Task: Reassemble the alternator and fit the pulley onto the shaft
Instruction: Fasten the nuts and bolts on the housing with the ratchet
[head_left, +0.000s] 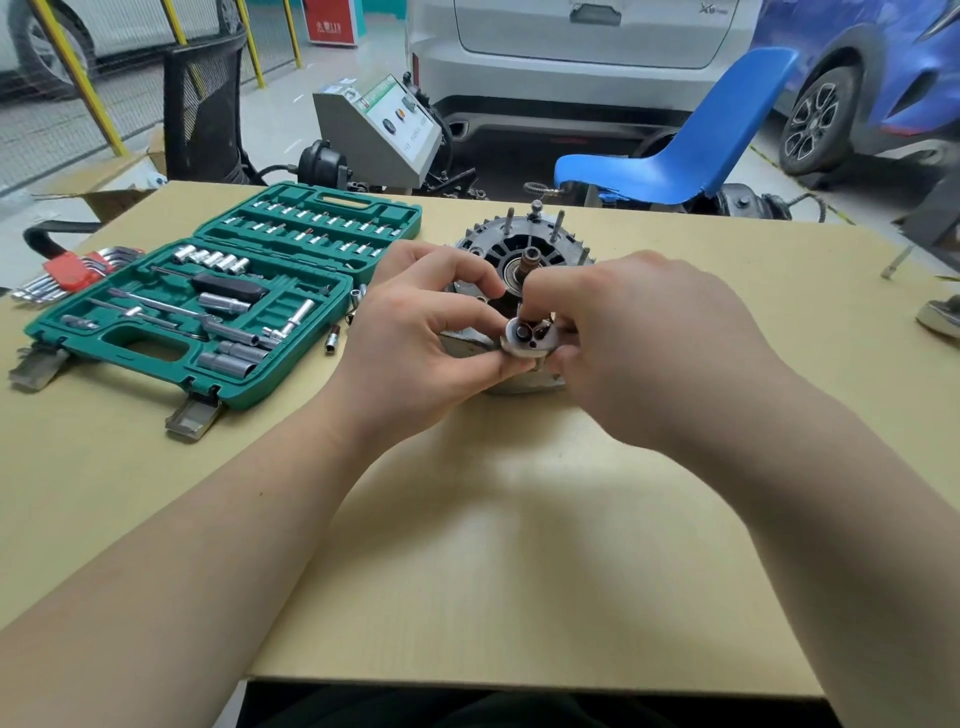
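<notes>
- Just one view here — a wide-angle head cam looking forward and down over the table (519, 545).
- Pretty close in: both forearms run up from the bottom edge.
- Past the hands it catches the workshop floor — parked cars beyond.

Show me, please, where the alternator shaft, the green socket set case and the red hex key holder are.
alternator shaft (533, 258): head view, on its upper end.
green socket set case (139, 346): head view, on the front handle area.
red hex key holder (72, 270): head view, on the red plastic body.
</notes>
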